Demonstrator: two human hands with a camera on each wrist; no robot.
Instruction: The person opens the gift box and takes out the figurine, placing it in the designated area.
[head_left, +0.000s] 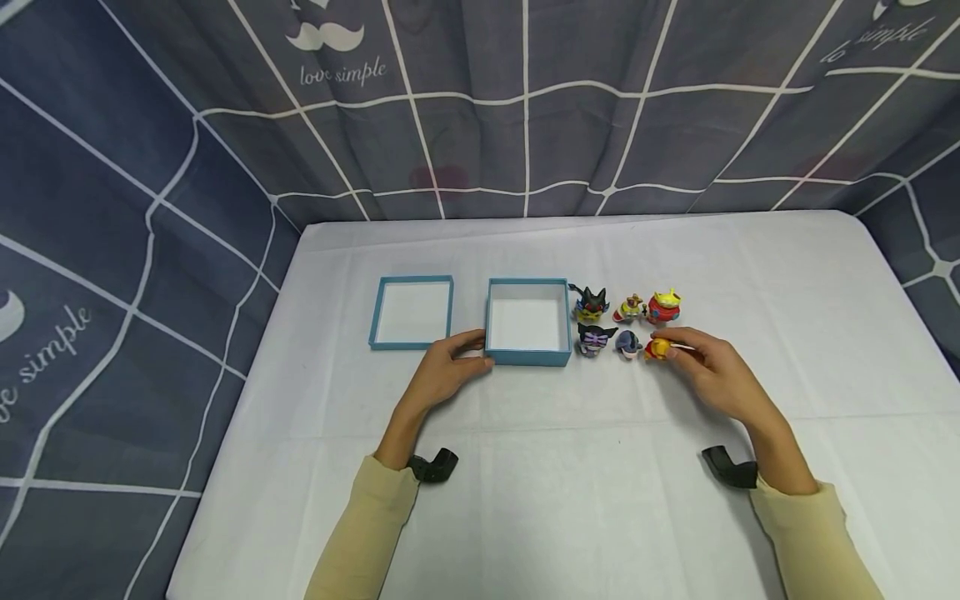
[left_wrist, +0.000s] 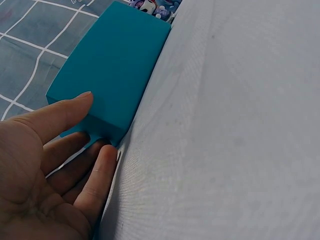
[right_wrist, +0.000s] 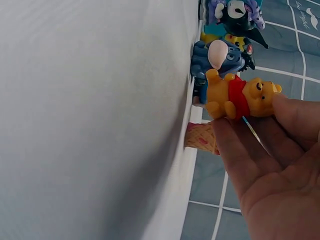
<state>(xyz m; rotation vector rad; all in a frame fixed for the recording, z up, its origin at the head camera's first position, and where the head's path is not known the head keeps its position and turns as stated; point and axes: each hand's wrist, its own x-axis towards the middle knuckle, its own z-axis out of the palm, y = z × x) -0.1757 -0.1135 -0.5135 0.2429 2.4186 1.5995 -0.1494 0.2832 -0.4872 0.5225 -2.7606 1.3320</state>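
Note:
My right hand (head_left: 716, 375) pinches a yellow Winnie the Pooh figurine (right_wrist: 239, 97) in a red shirt between thumb and fingers, at the front right of a group of toy figurines. Beside it is a blue Eeyore figurine (head_left: 628, 344). My left hand (head_left: 442, 371) rests at the left side of an open teal box (head_left: 528, 358), with the thumb at its near left corner and the other fingers loosely bent in the left wrist view. Inside, the box is white and holds nothing.
Left of the box lies a matching teal lid (head_left: 412, 310), white inside. Also grouped right of the box are a dark horned figurine (head_left: 592, 305), a purple-bowed black one (head_left: 592, 339), a small yellow-green one (head_left: 628, 308) and a red-and-yellow one (head_left: 663, 307). A white cloth covers the table (head_left: 570, 500).

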